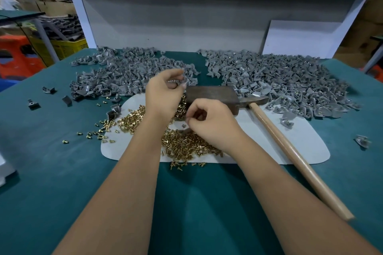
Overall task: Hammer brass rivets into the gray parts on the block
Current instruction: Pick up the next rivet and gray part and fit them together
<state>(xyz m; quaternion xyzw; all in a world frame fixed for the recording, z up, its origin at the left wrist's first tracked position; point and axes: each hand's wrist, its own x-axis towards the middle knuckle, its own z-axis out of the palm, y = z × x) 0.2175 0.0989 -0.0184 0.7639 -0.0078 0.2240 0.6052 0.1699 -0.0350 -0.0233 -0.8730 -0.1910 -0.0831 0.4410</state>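
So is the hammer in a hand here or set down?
Set down. The hammer lies flat on the table, its head against the block; the left hand pinches a gray part, and the right hand is curled over the rivets.

counter (62, 172) covered in teal cloth, matt, felt-like nap; white mat (290, 136) on it smooth, matt, paper or thin sheet, can't tell which; brass rivets (186, 145) shiny yellow metal, glossy glints; gray parts (279, 76) in heaps look moulded plastic, matt to slight sheen, a few curved faces catch light; some darker gray pieces (33, 103) at left, duller; block (213, 97) dark brown, worn, dull surface, wood or rusted metal unclear; hammer (290, 151) with pale wooden handle, smooth, light satin finish, head dark dull metal; back panel (176, 23) painted white-gray, flat matt
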